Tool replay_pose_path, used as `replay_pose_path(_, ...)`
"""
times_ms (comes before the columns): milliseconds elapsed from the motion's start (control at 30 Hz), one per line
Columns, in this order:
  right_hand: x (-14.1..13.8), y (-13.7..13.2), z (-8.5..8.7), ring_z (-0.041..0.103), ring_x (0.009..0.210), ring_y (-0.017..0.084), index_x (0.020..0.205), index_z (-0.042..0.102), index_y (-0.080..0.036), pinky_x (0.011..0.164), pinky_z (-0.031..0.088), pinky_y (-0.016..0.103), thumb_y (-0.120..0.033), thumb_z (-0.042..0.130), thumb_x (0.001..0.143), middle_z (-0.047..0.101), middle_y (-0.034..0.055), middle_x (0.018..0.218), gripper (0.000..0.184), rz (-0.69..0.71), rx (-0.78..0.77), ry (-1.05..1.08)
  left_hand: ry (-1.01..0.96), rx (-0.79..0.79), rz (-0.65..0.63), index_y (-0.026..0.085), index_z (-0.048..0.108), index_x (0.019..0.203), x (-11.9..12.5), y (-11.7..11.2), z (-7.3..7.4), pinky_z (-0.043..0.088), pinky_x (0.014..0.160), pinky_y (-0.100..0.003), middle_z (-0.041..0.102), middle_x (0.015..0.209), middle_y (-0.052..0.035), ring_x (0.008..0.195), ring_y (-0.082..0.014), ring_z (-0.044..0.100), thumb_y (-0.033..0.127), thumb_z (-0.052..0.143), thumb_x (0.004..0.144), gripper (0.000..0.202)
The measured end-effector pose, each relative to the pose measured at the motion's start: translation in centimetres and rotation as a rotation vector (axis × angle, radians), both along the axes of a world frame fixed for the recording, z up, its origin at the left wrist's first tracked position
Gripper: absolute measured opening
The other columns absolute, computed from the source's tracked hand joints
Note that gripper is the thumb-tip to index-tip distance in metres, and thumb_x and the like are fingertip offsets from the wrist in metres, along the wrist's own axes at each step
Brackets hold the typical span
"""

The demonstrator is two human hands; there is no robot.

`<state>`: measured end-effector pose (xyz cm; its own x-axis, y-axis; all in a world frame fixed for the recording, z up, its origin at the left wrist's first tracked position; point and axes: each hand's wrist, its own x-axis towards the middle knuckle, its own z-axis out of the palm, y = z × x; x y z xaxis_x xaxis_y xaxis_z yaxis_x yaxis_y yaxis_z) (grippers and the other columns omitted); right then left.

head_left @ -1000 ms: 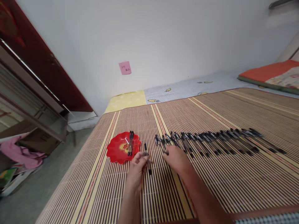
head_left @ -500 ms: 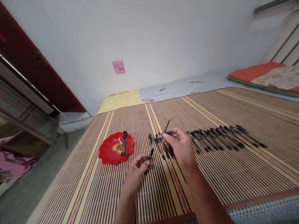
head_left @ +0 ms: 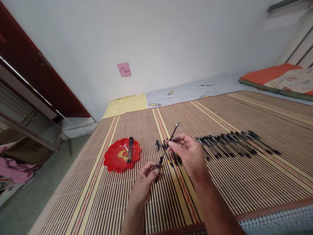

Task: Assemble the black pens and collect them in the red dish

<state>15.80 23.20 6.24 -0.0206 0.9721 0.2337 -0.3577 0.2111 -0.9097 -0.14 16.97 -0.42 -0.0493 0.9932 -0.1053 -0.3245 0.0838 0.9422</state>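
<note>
My right hand [head_left: 188,152] pinches a thin black pen [head_left: 171,137] that points up and away, its lower end meeting the short black pen cap [head_left: 158,168] pinched in my left hand [head_left: 146,180]. Both hands hover just above a striped bamboo mat [head_left: 244,182]. A long row of several black pens [head_left: 232,145] lies on the mat to the right of my right hand. A red scalloped plate [head_left: 112,161] with a few black pens [head_left: 129,153] lying on it sits left of my left hand.
A pink sticky note [head_left: 124,69] is stuck on the white wall. A dark red cabinet [head_left: 36,75] stands at the left above a grey floor. An orange cushion [head_left: 276,73] lies at the far right. A wooden edge [head_left: 269,210] borders the mat near me.
My right hand has lifted one pen from the row and raised it. My left hand has tilted its cap up to the pen's lower end. The view shifted slightly.
</note>
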Motion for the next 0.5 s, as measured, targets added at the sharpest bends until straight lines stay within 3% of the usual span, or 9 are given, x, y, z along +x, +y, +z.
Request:
replay_pose_path(300, 0.46, -0.65, 0.54, 0.069, 0.066, 0.013, 0.083, 0.065, -0.019, 0.066, 0.061, 0.027, -0.027, 0.076, 0.078, 0.073, 0.0029, 0.081, 0.015, 0.043, 0.107, -0.057, 0.025, 0.032, -0.012, 0.018, 0.072, 0.086, -0.08, 0.00, 0.02, 0.041, 0.065, -0.025, 0.064, 0.070, -0.0002, 0.063, -0.0119, 0.054, 0.030, 0.077, 0.076, 0.016)
replay_pose_path(500, 0.60, -0.82, 0.70, 0.069, 0.071, 0.013, 0.100, 0.067, -0.019, 0.068, 0.063, 0.028, -0.027, 0.074, 0.081, 0.073, 0.0042, 0.089, 0.021, 0.071, 0.137, -0.048, 0.047, 0.068, -0.007, 0.021, 0.074, 0.092, -0.44, -0.08, -0.56, 0.043, 0.067, -0.024, 0.065, 0.074, 0.0003, 0.068, -0.0123, 0.055, 0.028, 0.075, 0.081, 0.013)
